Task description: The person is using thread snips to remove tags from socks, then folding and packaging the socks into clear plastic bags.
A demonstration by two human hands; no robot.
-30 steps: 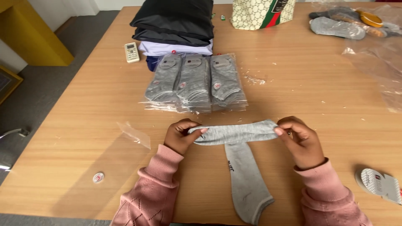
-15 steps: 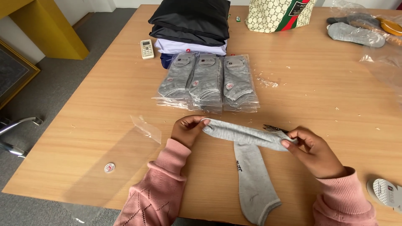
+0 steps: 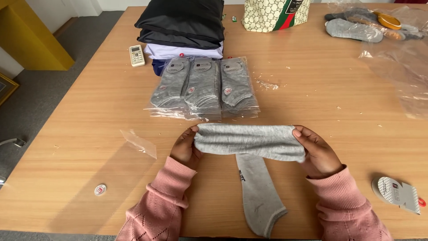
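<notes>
I hold a light grey ankle sock (image 3: 249,140) stretched flat and sideways between both hands, just above the wooden table (image 3: 312,98). My left hand (image 3: 185,149) grips its left end, and my right hand (image 3: 318,154) grips its right end. A second grey sock (image 3: 258,196) lies on the table under it, pointing toward the near edge, its upper part hidden by the held sock. Both sleeves are pink knit.
Three clear packs of grey socks (image 3: 203,87) lie beyond my hands, with a stack of folded dark clothes (image 3: 183,24) and a white remote (image 3: 136,56) behind. Clear plastic wrap (image 3: 138,143) and a round sticker (image 3: 100,189) at left, a card tag (image 3: 397,192) at right, a patterned bag (image 3: 272,13) and more socks (image 3: 354,29) far back.
The held sock was a narrow bunched strip between my fingertips; now it is spread wide and flat between both hands. The sock on the table has not moved.
</notes>
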